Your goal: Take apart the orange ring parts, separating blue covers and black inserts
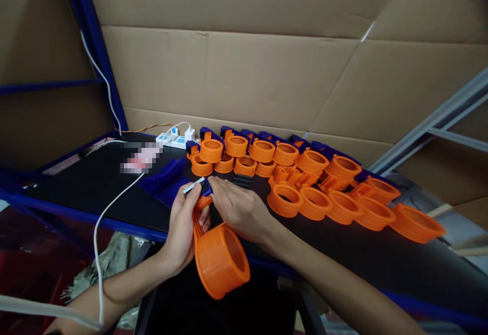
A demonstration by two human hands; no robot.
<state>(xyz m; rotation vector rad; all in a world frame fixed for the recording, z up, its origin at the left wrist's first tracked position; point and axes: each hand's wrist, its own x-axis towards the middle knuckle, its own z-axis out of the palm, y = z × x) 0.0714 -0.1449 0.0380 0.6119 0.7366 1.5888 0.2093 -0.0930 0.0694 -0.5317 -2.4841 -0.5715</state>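
Grips in the left hand (180,231), at the front edge of the black table (95,182), an orange tape dispenser (213,261). Touches its blue end piece (206,187) with the right hand (242,205), cannot tell if pinching, beside a toothed white strip (195,184).

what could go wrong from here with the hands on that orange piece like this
1. The left hand has its thumb right by the white toothed strip; a slip might nick it if the teeth are sharp.
2. The right hand is at the dark blue part; a hard push might twist the orange piece, whose big ring hangs low.
3. The white cable crosses in front of the left forearm and could snag.
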